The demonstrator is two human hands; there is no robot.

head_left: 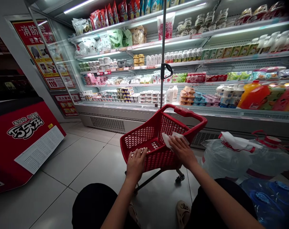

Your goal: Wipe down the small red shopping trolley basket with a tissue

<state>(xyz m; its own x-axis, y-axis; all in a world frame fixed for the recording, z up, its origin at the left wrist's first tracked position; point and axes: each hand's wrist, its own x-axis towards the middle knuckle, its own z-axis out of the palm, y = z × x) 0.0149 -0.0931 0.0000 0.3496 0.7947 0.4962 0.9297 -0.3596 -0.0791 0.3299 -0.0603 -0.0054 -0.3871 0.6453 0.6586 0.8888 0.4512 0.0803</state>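
Observation:
A small red plastic shopping cart [156,130] with a perforated basket stands before me. My left hand [135,163] is on the near rim at the left, its fingers hooked over the edge. Farther right along the same side, my right hand [182,149] presses a white wipe [167,140] against the basket's upper edge below the handle [189,112]. The wipe sticks out on both sides of the fingers; whether it is paper or cloth I cannot tell. Part of the basket floor shows between my hands, with nothing lying on it.
A lit refrigerated display [144,109] with dairy products and drinks runs behind the cart. Large water bottles [225,156] and blue water jugs [265,200] stand at my right. To the left is a red freezer chest [23,140]. My knees flank the cart over a tiled floor [87,152].

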